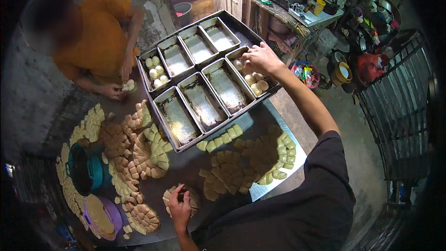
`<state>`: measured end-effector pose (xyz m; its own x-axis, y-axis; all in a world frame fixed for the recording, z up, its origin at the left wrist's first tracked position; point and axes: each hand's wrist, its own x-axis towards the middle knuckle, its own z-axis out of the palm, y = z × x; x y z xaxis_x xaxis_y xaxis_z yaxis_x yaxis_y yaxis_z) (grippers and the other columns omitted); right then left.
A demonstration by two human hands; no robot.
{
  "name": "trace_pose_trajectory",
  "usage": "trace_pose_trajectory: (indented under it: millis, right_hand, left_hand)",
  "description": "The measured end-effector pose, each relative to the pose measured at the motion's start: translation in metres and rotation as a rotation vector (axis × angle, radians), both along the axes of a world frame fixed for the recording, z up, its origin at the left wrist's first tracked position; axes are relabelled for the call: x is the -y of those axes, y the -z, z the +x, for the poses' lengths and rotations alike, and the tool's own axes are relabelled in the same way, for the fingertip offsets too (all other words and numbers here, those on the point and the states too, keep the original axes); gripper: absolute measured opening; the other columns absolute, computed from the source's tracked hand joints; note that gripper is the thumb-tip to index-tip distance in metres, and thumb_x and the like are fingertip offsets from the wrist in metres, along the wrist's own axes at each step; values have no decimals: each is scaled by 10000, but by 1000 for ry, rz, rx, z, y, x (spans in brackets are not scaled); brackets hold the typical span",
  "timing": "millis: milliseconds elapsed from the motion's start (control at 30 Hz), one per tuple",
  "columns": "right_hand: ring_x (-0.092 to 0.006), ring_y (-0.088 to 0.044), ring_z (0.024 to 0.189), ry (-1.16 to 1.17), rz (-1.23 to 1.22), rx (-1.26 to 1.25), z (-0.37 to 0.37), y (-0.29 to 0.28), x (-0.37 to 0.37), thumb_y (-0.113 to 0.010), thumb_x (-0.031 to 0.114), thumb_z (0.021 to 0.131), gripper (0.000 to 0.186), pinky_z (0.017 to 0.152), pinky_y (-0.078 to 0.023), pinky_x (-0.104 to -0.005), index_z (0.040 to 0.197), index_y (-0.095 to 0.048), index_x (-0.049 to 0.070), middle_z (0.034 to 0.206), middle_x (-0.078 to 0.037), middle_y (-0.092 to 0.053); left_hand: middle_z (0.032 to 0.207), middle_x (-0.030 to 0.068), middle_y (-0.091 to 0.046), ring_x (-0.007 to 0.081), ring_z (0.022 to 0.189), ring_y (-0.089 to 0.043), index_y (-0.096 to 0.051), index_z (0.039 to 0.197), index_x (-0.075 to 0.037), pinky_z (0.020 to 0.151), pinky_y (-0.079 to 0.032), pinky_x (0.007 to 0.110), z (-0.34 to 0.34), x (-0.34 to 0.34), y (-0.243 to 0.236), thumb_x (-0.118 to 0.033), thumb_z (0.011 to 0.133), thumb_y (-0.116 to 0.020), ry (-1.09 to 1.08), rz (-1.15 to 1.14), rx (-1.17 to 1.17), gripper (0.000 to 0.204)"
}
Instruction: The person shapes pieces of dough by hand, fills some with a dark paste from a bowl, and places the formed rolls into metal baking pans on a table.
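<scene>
Head-worn fisheye, looking down over table (261, 120) from above

Head view: no lettering, labels, brands, numerals or signs are legible on any visible surface.

Crm dough balls (256, 89), purp tub (115, 218)

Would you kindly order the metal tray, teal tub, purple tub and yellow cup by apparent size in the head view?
Metal tray
Teal tub and purple tub: too alike to rank
Yellow cup
</scene>
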<state>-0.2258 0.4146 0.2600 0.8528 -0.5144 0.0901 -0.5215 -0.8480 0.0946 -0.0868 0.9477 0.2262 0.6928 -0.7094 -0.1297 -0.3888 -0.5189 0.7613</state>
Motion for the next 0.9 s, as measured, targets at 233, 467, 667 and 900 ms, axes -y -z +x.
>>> trace_pose_trajectory:
  millis: [233,467,667,900]
  right_hand:
    - [-278,-677,903,91,-116,143,23,8,9,-642,199,801,151,818,-479,-433,908,-714,119,912,-99,-714]
    - [-388,-677,988,87,219,212,43,18,12,-567,129,852,219,888,-543,-462,960,-691,-15,966,-269,-687]
    - [-373,-576,1113,-10,450,88,45,26,21,-691,31,741,354,970,-472,-431,1089,-686,95,1134,-195,-624]
    - [-364,-605,1074,-171,470,88,43,16,29,-679,-38,764,353,969,-491,-402,1092,-708,86,1144,-200,-611]
  left_hand:
    - [1079,132,-663,251,965,-641,-635,1176,-13,860,-495,356,2,-2,5,-100,915,-652,17,16,30,276]
    - [1073,148,-674,282,983,-643,-636,1179,-12,896,-490,379,6,-17,23,-124,920,-655,14,12,45,282]
    - [1024,161,-653,311,929,-635,-635,1157,-1,850,-492,397,4,-17,22,-147,924,-647,27,6,146,275]
    - [1010,188,-632,369,929,-609,-623,1140,13,838,-478,424,4,-15,31,-139,912,-651,49,6,145,276]
